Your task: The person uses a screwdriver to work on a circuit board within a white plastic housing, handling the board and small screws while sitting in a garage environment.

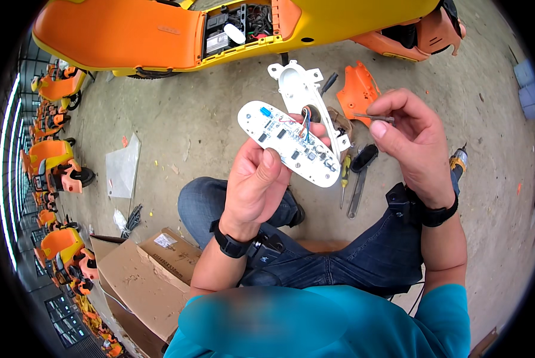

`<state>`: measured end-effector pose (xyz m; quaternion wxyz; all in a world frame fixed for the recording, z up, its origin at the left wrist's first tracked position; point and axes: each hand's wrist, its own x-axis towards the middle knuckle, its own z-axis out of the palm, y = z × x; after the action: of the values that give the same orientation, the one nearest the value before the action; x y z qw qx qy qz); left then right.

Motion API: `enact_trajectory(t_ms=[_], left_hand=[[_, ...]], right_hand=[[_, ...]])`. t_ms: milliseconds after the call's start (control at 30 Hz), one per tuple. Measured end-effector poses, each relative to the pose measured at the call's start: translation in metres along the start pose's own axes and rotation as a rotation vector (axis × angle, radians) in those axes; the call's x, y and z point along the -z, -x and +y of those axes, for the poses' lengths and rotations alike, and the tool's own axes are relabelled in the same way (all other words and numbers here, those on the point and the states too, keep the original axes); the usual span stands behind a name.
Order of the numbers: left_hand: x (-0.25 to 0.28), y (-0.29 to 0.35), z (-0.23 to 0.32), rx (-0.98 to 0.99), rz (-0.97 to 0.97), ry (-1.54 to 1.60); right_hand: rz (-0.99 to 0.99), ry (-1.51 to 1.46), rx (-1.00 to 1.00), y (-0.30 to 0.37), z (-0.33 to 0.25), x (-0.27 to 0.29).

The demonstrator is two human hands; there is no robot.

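Observation:
My left hand (249, 188) grips a long oval white circuit board (271, 132) by its near edge, thumb on the component side. Coloured wires (307, 121) run from the board toward a white plastic housing (292, 86) just behind it; part of that housing is hidden by the board. To the right, my right hand (416, 140) pinches a thin dark metal rod (372, 117) between thumb and forefinger, its tip pointing left toward the board but apart from it. Beyond that hand lies an orange plastic panel (357, 83).
A yellow-handled screwdriver (344, 173), a long grey metal tool (356, 197) and a black oval object (364, 158) lie between my knees. A cordless drill (458, 159) is at right. An orange-yellow scooter (124, 33) with an open compartment stands ahead; a cardboard box (142, 274) stands left.

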<state>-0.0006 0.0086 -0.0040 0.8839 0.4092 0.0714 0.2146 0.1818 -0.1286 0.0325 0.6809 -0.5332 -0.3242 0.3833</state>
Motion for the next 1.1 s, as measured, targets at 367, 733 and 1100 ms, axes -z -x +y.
enact_trajectory(t_ms=[367, 733, 1100], left_hand=[[0.0003, 0.0003, 0.0001, 0.008, 0.005, -0.032], [0.0007, 0.0000, -0.0009, -0.003, -0.019, -0.033], [-0.0004, -0.0003, -0.0003, 0.000, -0.015, -0.035]], right_hand=[[0.003, 0.007, -0.013, 0.0003, -0.0001, 0.0011], [0.011, -0.010, -0.020, 0.0008, 0.0007, 0.0001], [0.023, 0.043, -0.020, 0.0005, 0.0025, 0.0007]])
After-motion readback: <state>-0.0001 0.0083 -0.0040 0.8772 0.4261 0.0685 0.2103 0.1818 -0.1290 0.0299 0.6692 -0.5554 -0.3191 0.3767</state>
